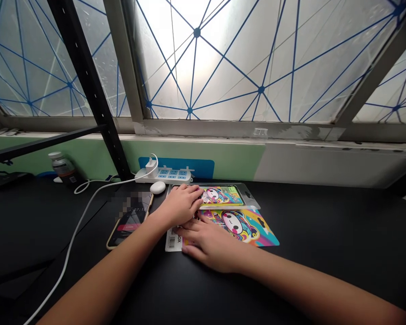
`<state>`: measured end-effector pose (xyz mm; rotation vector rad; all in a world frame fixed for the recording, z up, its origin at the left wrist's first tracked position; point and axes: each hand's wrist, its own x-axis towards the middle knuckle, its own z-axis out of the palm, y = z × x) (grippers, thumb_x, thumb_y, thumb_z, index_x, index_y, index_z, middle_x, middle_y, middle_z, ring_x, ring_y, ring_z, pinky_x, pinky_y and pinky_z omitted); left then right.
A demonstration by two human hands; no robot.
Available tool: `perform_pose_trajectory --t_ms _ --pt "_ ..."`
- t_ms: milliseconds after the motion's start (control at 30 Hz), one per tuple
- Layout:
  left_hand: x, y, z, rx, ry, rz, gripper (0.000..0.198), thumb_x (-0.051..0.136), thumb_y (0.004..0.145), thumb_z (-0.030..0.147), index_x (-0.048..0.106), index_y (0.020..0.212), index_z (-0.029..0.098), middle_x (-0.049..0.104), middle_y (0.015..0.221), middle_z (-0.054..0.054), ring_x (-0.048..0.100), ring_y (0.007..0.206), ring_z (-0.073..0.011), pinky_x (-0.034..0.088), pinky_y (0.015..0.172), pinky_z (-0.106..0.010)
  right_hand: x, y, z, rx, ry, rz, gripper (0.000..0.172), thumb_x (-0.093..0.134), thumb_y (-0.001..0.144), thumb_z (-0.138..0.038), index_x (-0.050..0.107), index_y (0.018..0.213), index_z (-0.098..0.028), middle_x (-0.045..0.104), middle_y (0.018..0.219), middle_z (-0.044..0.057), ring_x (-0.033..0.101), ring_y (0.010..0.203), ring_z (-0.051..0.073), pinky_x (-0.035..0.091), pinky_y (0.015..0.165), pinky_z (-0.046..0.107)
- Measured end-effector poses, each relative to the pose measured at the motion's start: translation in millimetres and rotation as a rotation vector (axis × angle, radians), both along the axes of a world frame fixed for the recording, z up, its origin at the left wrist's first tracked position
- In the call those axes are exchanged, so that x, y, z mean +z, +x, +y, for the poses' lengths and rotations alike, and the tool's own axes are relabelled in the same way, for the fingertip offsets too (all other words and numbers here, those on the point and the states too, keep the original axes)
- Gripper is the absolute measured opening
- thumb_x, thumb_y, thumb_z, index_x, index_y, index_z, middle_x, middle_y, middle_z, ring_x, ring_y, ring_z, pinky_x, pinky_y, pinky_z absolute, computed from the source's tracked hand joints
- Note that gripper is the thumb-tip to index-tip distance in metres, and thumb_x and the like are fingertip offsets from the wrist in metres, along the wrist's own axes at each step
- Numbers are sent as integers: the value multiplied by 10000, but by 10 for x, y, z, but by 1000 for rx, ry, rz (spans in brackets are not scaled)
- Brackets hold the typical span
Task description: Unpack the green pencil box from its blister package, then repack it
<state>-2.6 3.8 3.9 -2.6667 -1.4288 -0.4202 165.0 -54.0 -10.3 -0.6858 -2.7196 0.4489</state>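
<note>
A clear plastic package (252,201) with a bright cartoon insert lies near the back of the black table. Flat across its left part rests my left hand (184,203), fingers stretched to the right. In front of the package is a colourful card (267,237) with a cartoon figure and a barcode at its left corner. My right hand (211,243) presses on that card, its fingers spread toward the left. The two hands nearly meet, and my fingers hide the middle of both things.
To the left lies a phone (131,221), with a white rounded device (157,188) behind it. A white power strip (172,174) stands against the wall, its cable (76,230) running to the front left. A bottle (62,167) and a black metal post (91,85) are farther left.
</note>
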Motion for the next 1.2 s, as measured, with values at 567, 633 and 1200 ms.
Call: perform_pose_trajectory --t_ms 567,633,1200 --pt "-62 153 -23 18 46 21 499 405 1020 523 558 1402 241 552 1467 -76 522 1254 -306 411 1047 -458 -104 -52 23 -72 33 85 134 616 955 -300 690 938 -190 739 1031 60 626 1072 228 445 999 349" --pt "-54 148 -24 14 28 17 514 399 1024 519 541 1421 225 536 1485 -81 495 1311 -301 385 1085 -455 -118 -43 23 -62 48 112 113 606 954 -261 683 921 -186 745 974 50 648 992 209 468 935 319" --pt "-67 60 -32 -22 -129 136 1018 565 793 801 272 1572 217 224 1645 -121 227 1504 -370 223 1156 -640 118 1059 1083 -582 177 -114 384 484 966 -494 676 1140 -211 665 1145 126 592 1048 297 468 900 425"
